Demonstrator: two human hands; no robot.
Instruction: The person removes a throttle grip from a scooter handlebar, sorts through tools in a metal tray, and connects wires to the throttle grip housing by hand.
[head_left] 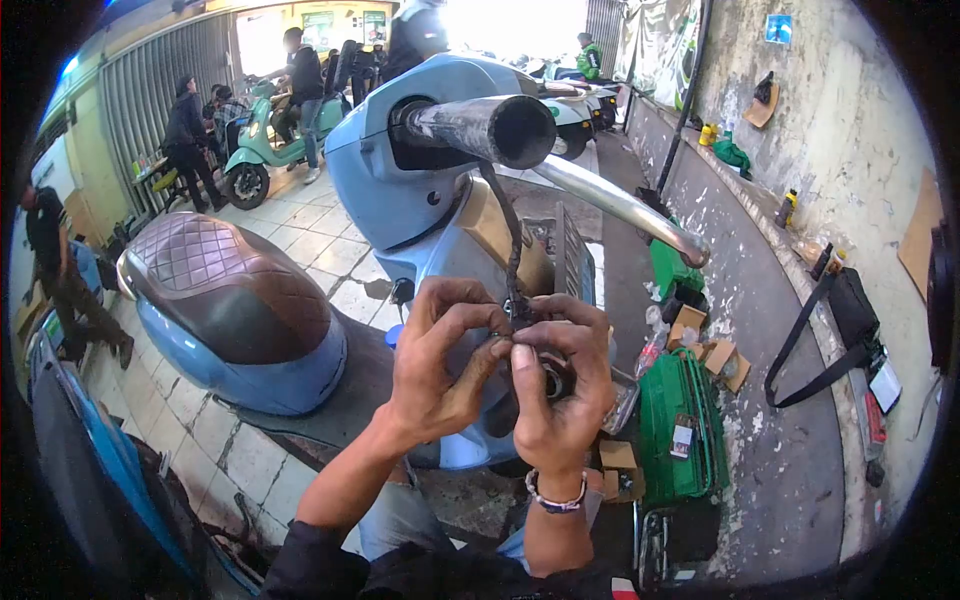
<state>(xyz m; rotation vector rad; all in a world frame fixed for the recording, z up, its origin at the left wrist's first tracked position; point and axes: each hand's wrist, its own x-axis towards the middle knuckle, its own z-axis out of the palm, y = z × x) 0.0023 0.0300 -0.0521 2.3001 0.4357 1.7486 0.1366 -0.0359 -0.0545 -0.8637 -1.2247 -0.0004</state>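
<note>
A blue scooter stands in front of me, with its black handlebar grip pointing at me and its silver brake lever reaching right. A black wiring cable hangs from below the handlebar to my fingers. My left hand pinches the cable's lower end from the left, fingers bent. From the right, my right hand grips the same end between thumb and fingers, touching the left fingertips. The fingers mostly hide a small dark piece there, and I cannot make out its exact form.
The scooter's brown quilted seat is at the left. A green metal toolbox lies open at the lower right, near cardboard boxes. A black strapped bag rests on the wall ledge. Several people and a mint scooter are behind.
</note>
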